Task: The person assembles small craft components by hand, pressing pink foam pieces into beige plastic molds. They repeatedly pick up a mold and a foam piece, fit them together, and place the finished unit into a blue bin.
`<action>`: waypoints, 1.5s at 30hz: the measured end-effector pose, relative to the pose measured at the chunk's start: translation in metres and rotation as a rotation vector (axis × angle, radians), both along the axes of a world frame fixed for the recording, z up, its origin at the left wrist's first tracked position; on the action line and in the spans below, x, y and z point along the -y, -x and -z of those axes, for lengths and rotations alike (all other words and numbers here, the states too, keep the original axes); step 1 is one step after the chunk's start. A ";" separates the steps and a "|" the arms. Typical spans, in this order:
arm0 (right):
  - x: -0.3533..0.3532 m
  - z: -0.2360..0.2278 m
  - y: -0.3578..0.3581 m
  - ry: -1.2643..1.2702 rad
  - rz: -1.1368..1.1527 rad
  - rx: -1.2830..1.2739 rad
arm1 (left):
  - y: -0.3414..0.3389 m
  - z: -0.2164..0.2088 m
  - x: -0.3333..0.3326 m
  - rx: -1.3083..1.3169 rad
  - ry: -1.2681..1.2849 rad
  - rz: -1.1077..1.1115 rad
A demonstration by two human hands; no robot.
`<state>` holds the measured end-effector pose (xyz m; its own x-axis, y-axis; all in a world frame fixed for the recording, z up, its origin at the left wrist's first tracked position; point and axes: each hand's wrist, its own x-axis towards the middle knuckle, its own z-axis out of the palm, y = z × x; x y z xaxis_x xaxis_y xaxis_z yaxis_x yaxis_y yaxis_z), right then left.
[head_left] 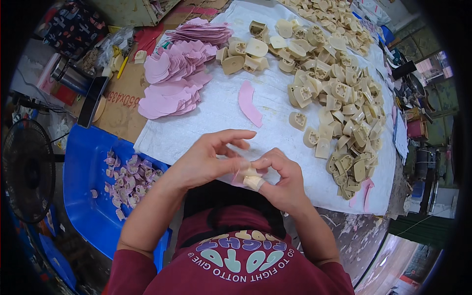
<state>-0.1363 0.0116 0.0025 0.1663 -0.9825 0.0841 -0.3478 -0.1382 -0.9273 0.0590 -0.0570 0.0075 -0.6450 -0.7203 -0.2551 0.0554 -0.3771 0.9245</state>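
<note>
Close to my body, over the near edge of the cloth, both hands work together on a small beige plastic shoe heel (pixel 251 172) with a pink strip (pixel 238 178) against it. My left hand (pixel 209 156) pinches at the strip with thumb and fingers, and a further finger stretches above. From the other side my right hand (pixel 282 178) grips the heel; a pale wrap covers one of its fingertips. Fingers hide most of the heel. Farther out, a single curved pink piece (pixel 250 104) lies flat on the white cloth (pixel 206 135).
Loose beige heels (pixel 339 108) spread over the cloth's right and far side. Stacked pink pieces (pixel 172 81) lie at the left, beside a phone (pixel 93 101) on cardboard. A blue tub (pixel 81 182) below holds pink-covered parts (pixel 130 184). A fan (pixel 28 169) stands far left.
</note>
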 end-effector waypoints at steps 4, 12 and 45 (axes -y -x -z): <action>0.001 0.001 -0.005 -0.328 0.165 0.522 | 0.005 0.014 -0.018 -0.285 -0.165 -0.170; -0.001 -0.002 -0.011 -0.290 0.188 0.270 | 0.010 0.016 -0.024 0.120 0.554 -0.315; -0.036 -0.019 0.016 -0.315 0.125 0.948 | 0.007 -0.013 -0.043 0.014 1.171 -0.251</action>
<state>-0.1519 0.0480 0.0213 0.0596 -0.9887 -0.1379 0.5578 0.1475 -0.8168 0.0524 -0.0143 0.0208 -0.4554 -0.6249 0.6341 -0.0056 0.7142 0.6999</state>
